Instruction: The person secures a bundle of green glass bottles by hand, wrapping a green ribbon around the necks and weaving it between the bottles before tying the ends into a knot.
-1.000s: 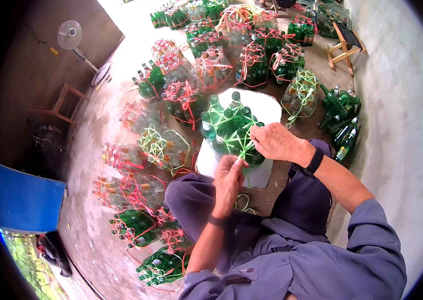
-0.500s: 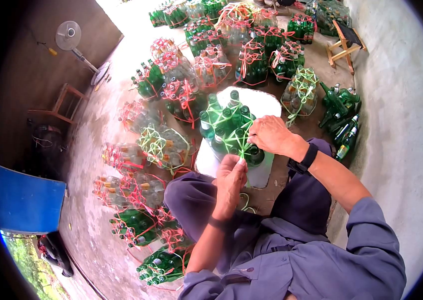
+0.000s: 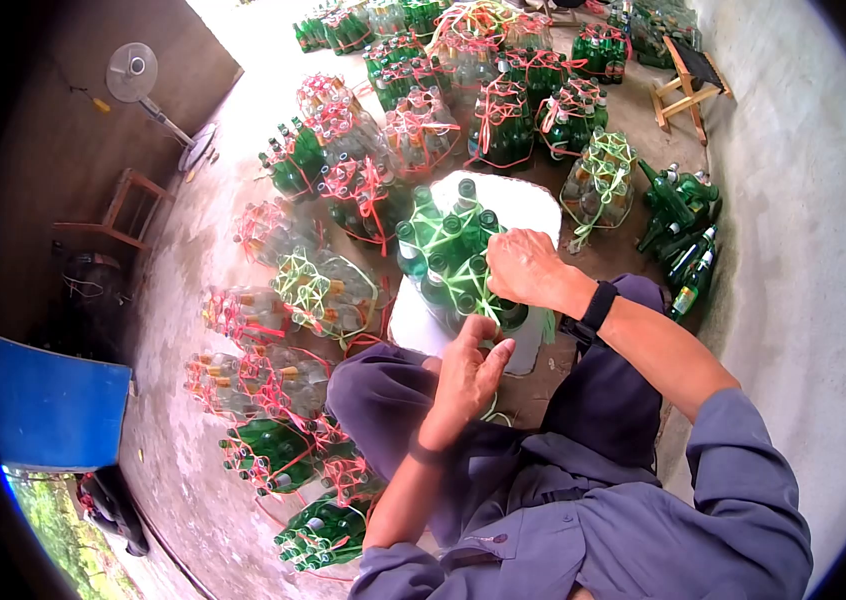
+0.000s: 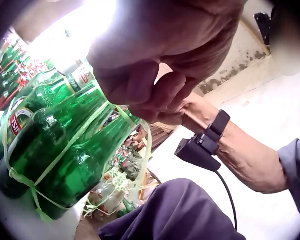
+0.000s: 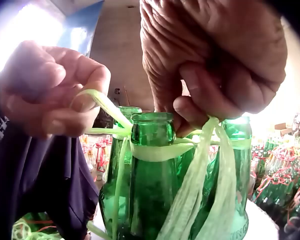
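Green bottles (image 3: 435, 262) stand bundled with light green twine (image 5: 157, 151) around their necks, on a white block (image 3: 533, 205). At the near edge of the bundle is my left hand (image 3: 463, 375), and in the right wrist view this left hand (image 5: 52, 92) has bent fingers with a twine strand at their tips. My right hand (image 3: 531, 270) is over the bundle's right side. Seen from its own wrist, the right hand (image 5: 220, 57) curls its fingers on twine just above the bottle necks, with broad strands hanging below. The left wrist view shows twine crossing the bottles' sides (image 4: 72, 145).
Bundles tied in red twine (image 3: 358, 185) fill the floor beyond and left of the block. A green-tied bundle (image 3: 598, 185) and loose bottles (image 3: 683, 225) lie at the right, near a wall (image 3: 783, 280). A folding stool (image 3: 688, 90) stands farther back.
My left hand has dropped slightly, its thumb now apart from its fingers. My right hand has shifted a little left, and twine ends show hanging at its right.
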### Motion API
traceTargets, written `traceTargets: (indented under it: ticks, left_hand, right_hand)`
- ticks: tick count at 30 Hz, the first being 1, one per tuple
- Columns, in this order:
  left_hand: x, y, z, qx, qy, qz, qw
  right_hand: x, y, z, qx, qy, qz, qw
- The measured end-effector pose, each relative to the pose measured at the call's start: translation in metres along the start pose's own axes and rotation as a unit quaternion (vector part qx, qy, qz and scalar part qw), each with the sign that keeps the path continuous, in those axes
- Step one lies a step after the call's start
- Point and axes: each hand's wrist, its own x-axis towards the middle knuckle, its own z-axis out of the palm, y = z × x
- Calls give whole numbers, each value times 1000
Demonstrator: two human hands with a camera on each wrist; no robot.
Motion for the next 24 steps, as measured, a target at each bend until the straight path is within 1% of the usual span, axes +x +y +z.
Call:
traceTargets:
  ticks: [1,2,4,5,7,8,10,11,13,14,15,16,17,18,19,21,22,24]
  left_hand:
    - [-2,5,-1,31,-17,-33,999]
    - [-3,4,-2,30,-16,-34,999]
    - [-4,3,-2,80,-42,-1,996]
    - [-6,5,-2,79,-41,-2,996]
    - [-12,13,-2,130,-40,-5,991]
    - [-15,12,0,130,-40,-5,991]
    - [-20,12,3,194,38,117,973]
    - [-20,14,2,194,38,117,973]
    - [-20,24,-5,151,71,135,977]
    - [-15,31,-10,113,76,132,982]
    - [-10,26,-15,105,91,120,983]
    - [-2,25,-20,117,102,108,982]
    - [8,27,-25,130,113,97,980]
    - [16,38,-31,102,93,-5,990]
    - [29,30,-37,67,72,9,995]
    - [41,27,-41,121,51,-26,991]
    - [47,20,-40,122,51,-25,991]
    - [58,6,-39,160,36,81,983]
  right_hand:
    - [1,-2,1,22,-3,17,1000]
    - [2,-4,1,21,-4,17,1000]
    - [2,-7,3,30,-7,41,999]
    - [2,-8,3,29,-8,40,999]
    - [2,-8,3,36,-19,60,997]
    - [2,-8,3,36,-20,60,997]
    - [0,-7,4,37,-26,60,997]
    - [-1,-7,5,37,-27,60,997]
    - [-2,-7,8,37,-26,58,997]
    - [-2,-6,13,37,-27,57,997]
    - [-1,-3,20,37,-4,59,998]
    - [0,-1,24,37,20,59,997]
    - [0,2,27,37,20,58,997]
    - [-1,3,29,51,24,54,997]
    - [-2,3,29,66,29,49,996]
    - [-3,2,27,63,25,48,997]
    - [-4,3,27,62,19,50,997]
    - [-5,2,24,65,12,55,996]
